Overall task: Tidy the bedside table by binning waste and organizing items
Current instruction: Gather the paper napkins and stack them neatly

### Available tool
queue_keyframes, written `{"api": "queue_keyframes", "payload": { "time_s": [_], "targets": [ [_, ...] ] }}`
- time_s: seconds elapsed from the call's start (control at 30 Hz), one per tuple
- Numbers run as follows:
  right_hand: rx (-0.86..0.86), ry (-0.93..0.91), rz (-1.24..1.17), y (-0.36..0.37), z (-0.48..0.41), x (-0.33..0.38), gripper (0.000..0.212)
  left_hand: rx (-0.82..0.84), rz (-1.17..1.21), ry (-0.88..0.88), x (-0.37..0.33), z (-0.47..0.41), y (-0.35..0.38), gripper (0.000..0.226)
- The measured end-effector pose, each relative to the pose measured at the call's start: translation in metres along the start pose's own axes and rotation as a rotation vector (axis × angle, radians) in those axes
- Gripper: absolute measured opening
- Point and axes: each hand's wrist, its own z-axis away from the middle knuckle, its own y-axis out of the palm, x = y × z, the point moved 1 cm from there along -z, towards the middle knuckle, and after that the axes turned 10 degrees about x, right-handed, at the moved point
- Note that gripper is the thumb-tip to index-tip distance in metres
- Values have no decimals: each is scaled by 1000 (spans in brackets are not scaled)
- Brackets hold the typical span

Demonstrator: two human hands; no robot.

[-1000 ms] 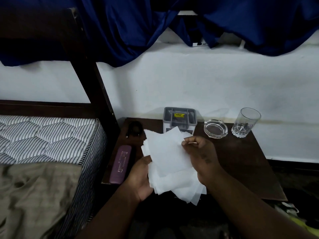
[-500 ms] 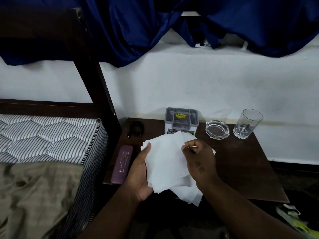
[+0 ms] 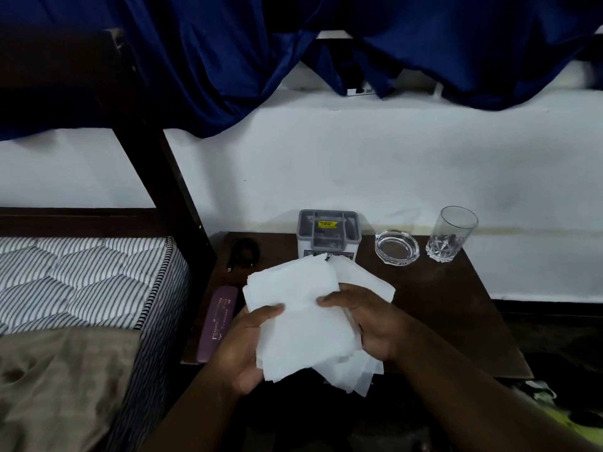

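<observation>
Paper sheets (image 3: pixel 303 321), white and loosely stacked, sit between your two hands above the near part of the tabletop (image 3: pixel 440 305). Your left hand (image 3: pixel 248 347) grips the stack from below and from the left, thumb pressed on the top sheet. Your right hand (image 3: pixel 368 324) grips the right edge, thumb on top and fingers curled beneath. The sheets are not squared: corners fan out at the far end and at the near right, where several hang free below your right hand. The stack's long axis runs from far left to near right.

Directly beyond the stack, by the wall, stands a grey box (image 3: pixel 328 234) with open compartments and a yellow label. The far corners of the sheets overlap its lower front in this view; whether they touch it cannot be told. Right of the box are an ashtray (image 3: pixel 396 249) and, further right, a drinking glass (image 3: pixel 453 233), both well apart from your right hand. Left of your left hand a purple case (image 3: pixel 218 324) lies lengthwise along the tabletop's left edge, with a black cord (image 3: pixel 244 254) beyond it.

No bin shows anywhere in view. On that evidence the sheets go either straight ahead to the box or off the tabletop to a bin you must first find. Both hands are equally placed for either, so squaring the stack first looks like the sensible call.
</observation>
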Motion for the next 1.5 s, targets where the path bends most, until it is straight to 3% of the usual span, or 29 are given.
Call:
{"api": "queue_keyframes", "payload": {
  "time_s": [0.1,0.2,0.3,0.4,0.47,0.53,0.6,0.67,0.73,0.9,1.0,1.23,1.4,1.5],
  "targets": [
    [-244,-119,326,2,-8,-3,26,-141,-157,67,7,-2,-9,41],
    [-299,-182,581,5,-12,-5,22,-238,-236,129,17,-3,-17,44],
    [-265,-205,620,1,-16,-6,13,-310,-261,189,18,-3,-24,42],
    [-357,-189,511,-24,-22,7,11,-420,-294,237,9,-1,-25,36],
    [-510,-230,607,-55,-25,19,12,-507,-342,243,0,2,-29,31],
    [-727,-231,923,-88,-27,27,11,-587,-383,228,-11,5,-37,30],
    [-819,-183,1067,-108,-28,27,22,-605,-405,209,-19,7,-46,25],
    [-779,-127,1064,-114,-37,24,38,-614,-346,195,-22,7,-51,15],
    [-710,-56,1118,-112,-47,22,47,-632,-285,193,-21,3,-54,21],
    [-732,-28,1325,-107,-59,20,30,-641,-268,197,-21,2,-58,24],
    [-753,-40,1316,-102,-60,18,24,-632,-255,190,-21,2,-58,29],
    [-691,-205,1218,-97,-56,21,13,-638,-274,190,-22,2,-59,16],
    [-622,-353,1295,-87,-42,31,11,-620,-284,205,-21,0,-64,15],
    [-549,-355,1342,-83,-35,31,20,-620,-305,191,-19,-1,-65,21]
  ]
}}
